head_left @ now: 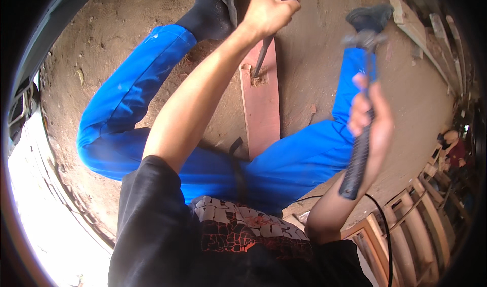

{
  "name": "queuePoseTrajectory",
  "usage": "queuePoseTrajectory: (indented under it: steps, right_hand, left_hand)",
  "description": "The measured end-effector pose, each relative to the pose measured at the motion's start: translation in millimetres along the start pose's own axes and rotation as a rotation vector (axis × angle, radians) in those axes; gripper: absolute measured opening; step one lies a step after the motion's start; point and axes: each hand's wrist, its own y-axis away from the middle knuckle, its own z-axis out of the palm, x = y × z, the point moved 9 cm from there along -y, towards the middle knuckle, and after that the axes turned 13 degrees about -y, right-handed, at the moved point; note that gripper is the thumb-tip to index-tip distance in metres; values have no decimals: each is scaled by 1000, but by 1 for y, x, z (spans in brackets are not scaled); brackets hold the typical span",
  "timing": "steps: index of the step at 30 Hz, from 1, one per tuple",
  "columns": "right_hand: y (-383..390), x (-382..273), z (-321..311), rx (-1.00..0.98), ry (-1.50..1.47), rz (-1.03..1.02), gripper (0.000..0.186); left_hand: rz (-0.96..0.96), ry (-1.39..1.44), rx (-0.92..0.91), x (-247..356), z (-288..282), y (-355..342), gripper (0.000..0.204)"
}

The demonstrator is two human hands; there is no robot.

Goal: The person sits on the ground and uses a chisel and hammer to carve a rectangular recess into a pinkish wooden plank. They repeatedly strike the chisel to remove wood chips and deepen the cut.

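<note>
One tool sits in each of my fists in the head view, and the two hands are well apart. My left hand (269, 13) is wrapped firmly around the dark handle of a long, narrow dark metal chisel (264, 53), which leans slightly, its tip down in a rough, chipped recess (259, 77) cut into a flat, reddish wooden plank (263, 117). Pale, splintered wood shows around that recess. The plank lies lengthwise between my spread legs, in bright blue trousers (304, 147), on a brown dirt floor (309, 69). My right hand (375, 109), blurred, is closed around the shaft of a hammer with a black textured grip (361, 155); its grey head is raised, apart from the chisel, and too blurred for me to tell its exact shape. A dark shoe (370, 17) shows just beyond it. Lengths of bare timber (423, 46) lie off to my right, and curved-looking wooden frames (406, 231) stand nearer me, beside a thin black cable (388, 231). Another person (456, 152) appears small at the far right.
</note>
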Motion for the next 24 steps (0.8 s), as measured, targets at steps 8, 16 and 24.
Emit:
queuePoseTrajectory:
  steps: [8,16,24]
  right_hand:
    - [-2,-212,148,-839,100,-296,36]
    - [108,-211,51,-48,683,-460,27]
    - [300,56,-157,367,-389,602,25]
  left_hand:
    - [-14,-105,-5,7,-4,8,24]
    - [-34,-83,48,6,-11,22,22]
    - [-30,36,-71,13,4,15,21]
